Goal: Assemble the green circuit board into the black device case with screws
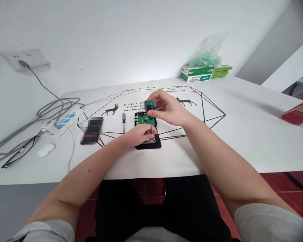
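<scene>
My right hand (166,108) grips the green and black handle of a screwdriver (150,107), held above a green circuit board (140,119) in a black case. A metal shaft runs down from the handle towards my left hand (142,134). The fingers of my left hand are pinched together around the lower part of that shaft, over the near edge of the board. Below them lies a black tray-like piece (157,144) with a shiny metal part, partly covered by my left hand. A second screwdriver (124,120) lies to the left; tiny bits, perhaps screws, lie between it and the board.
On the left are a blurred dark object (92,131), a power strip (68,121), grey cables (15,132), a white mouse-like object (46,150) and black glasses or wires. Green and white boxes (197,74) with a plastic bag stand at the back; a red package (299,114) is far right.
</scene>
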{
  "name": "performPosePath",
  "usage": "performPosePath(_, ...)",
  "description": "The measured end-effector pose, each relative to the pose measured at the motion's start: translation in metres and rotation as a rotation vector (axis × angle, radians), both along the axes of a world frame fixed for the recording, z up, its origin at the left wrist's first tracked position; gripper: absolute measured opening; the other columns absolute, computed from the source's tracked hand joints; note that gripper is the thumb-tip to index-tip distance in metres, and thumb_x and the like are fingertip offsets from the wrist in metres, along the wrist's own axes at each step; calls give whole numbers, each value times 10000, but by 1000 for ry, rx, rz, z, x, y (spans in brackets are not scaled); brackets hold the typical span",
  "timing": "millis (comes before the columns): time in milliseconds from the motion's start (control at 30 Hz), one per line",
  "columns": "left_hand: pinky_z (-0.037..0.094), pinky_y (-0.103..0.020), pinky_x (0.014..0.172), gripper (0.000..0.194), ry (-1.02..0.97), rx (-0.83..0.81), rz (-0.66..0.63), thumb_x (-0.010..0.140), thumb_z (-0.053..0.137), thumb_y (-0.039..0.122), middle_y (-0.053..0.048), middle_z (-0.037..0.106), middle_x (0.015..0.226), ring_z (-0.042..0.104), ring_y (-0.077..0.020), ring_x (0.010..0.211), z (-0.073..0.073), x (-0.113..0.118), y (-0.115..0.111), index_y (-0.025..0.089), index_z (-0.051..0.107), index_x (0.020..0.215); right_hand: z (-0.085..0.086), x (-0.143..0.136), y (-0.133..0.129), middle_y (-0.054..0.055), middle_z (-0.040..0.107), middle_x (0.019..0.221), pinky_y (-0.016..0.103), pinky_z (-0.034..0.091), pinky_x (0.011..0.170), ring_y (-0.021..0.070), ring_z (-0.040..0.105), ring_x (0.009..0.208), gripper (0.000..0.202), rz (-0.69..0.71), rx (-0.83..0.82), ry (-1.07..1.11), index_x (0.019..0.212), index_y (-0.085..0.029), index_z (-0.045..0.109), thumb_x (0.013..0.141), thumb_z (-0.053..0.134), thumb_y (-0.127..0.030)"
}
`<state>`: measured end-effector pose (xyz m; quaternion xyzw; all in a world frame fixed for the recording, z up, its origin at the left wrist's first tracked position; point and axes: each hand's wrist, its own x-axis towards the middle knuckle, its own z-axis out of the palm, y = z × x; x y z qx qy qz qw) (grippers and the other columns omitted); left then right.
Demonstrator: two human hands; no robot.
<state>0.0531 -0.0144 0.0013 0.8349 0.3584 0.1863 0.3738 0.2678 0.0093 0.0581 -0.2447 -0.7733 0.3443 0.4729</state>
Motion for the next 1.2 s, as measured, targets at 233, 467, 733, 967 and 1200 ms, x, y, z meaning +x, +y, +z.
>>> performPosePath(233,577,-364,902,105,37,71,4,964,619,198,-46,751,1045,698,-209,908,-1,5,0,210,698,1032,7,7,-4,16,660,1044,304,553,687,175,609,888,359,16,1,-59,1042,-271,640,788,892,-291)
performPosePath(467,579,-353,859,114,42,62,3,977,609,202,-31,748,950,694,-199,843,-1,7,0,201,709,1032,12,9,-7,17,714,964,355,561,743,207,684,919,365,39,5,-70,1017,-252,616,787,897,-290)
performPosePath(733,598,-355,908,134,25,115,-57,959,608,164,-61,782,1066,728,-201,899,-4,8,2,198,717,1029,14,9,-12,53,789,1069,383,550,750,224,718,944,359,79,41,-127,1049,-252,555,841,846,-276)
performPosePath(967,606,-354,966,126,65,149,-40,953,607,127,-62,792,1281,750,-207,1044,-1,8,0,197,705,988,11,6,-10,22,786,974,354,526,723,184,669,821,291,-29,201,-125,1034,-238,726,836,886,-377)
performPosePath(1200,614,-370,963,112,45,141,-24,938,612,122,-48,804,1279,763,-221,1101,-1,8,-1,213,633,876,12,9,-14,63,819,1150,403,619,807,253,765,1045,140,69,25,6,1003,-252,745,880,805,-284)
